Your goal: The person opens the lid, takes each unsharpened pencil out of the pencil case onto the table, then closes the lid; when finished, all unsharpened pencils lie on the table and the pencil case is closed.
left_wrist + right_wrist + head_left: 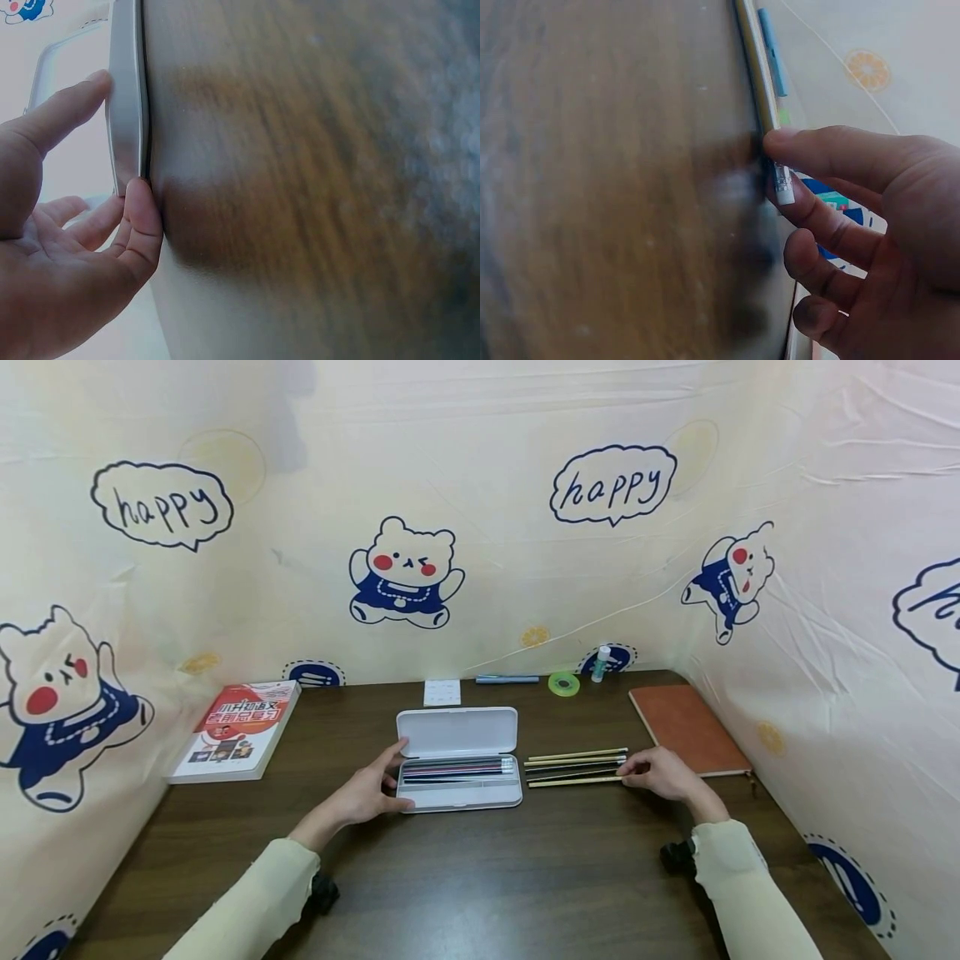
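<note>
An open white pencil case (461, 808) lies on the table, its lid (457, 732) tipped back. Several dark pencils (453, 769) lie inside it. My left hand (363, 792) holds the case's left end, thumb on the front wall (127, 105) and fingers around the side and back. To the right of the case, my right hand (666, 774) pinches the eraser end of a gold pencil (573, 782) between thumb and index finger. A white eraser tip (785, 196) pokes out past those fingers. Behind it lie black pencils (570, 770) and more gold pencils (573, 753).
A white-and-red book (243, 727) lies at the left, a brown notebook (690, 727) at the right. Along the back stand or lie a white card (442, 692), a blue pen (507, 679), green tape (564, 684) and a glue stick (600, 664). Printed cloth walls surround the table.
</note>
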Available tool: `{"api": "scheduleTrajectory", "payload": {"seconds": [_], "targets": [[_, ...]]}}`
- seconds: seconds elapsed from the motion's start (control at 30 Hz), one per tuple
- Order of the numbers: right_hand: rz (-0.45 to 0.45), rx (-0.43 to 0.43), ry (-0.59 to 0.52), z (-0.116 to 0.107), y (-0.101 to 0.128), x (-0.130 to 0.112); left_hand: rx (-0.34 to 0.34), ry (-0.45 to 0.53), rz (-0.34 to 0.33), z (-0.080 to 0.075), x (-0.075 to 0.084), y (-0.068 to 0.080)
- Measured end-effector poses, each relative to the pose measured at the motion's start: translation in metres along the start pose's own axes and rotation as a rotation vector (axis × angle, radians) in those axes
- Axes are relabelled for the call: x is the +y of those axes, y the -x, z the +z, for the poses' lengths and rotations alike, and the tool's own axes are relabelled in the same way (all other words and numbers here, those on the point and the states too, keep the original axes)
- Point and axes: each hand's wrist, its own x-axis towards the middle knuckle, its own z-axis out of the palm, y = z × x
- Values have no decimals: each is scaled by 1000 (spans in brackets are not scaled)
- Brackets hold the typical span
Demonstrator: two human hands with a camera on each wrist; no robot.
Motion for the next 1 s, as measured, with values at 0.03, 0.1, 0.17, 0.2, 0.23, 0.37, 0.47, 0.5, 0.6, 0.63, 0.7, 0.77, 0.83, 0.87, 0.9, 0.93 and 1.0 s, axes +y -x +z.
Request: {"api": "scheduleTrajectory", "payload": {"seconds": [0.03,0.1,0.17,0.2,0.23,0.37,0.47,0.5,0.6,0.63,0.7,0.77,0.83,0.87,0.9,0.93,1.0], "targets": [[3,1,3,0,-1,0,0,0,0,0,0,0],[11,-3,-4,1,-1,-1,0,4,2,0,-1,0],[18,-4,-13,0,-2,-2,0,6,5,0,-1,-1],[19,-5,-15,0,-2,-2,0,6,5,0,-1,-1],[19,-7,-15,0,-2,-2,-1,5,5,0,-1,-1],[26,-7,-19,-2,-4,-6,-1,4,-2,0,-2,-1],[26,-11,-37,-3,-6,-11,1,5,1,1,-3,-1],[22,-14,-40,-3,-6,-13,1,7,3,1,-3,-1],[12,-23,-67,-3,-10,-19,1,13,7,1,-3,-1],[4,-29,-76,-3,-11,-21,1,15,7,1,-3,0],[-10,-38,-100,-1,-14,-27,0,17,6,1,-3,0],[-20,-43,-120,1,-18,-33,0,17,4,1,-2,0],[-37,-51,-130,3,-22,-40,0,14,3,1,-2,0],[-37,-52,-137,5,-24,-44,0,14,1,1,-2,0],[-42,-51,-138,7,-27,-48,0,15,1,1,-2,0],[-54,-54,-138,9,-29,-52,0,14,1,1,-2,0],[-76,-63,-144,14,-34,-61,0,12,2,1,-2,0]]}}
